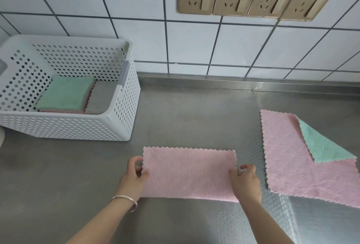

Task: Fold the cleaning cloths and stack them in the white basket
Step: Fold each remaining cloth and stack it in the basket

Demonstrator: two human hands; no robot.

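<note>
Pinching the pink cloth's (pixel 188 173) short edges, both hands (pixel 136 173) (pixel 245 180) hold it flat.

Bare steel counter (pixel 175 111) between white basket (pixel 124 107) and unfolded pink cloth (pixel 288 156); tiled wall (pixel 194 45) behind.

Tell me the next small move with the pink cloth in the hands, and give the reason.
Probably fold it across once more, carrying one short end over to the other. The pink cloth lies as a long strip on the counter, left hand and right hand each pinching an end. The green cloth in the basket looks squarer, so this strip seems one fold short.
</note>
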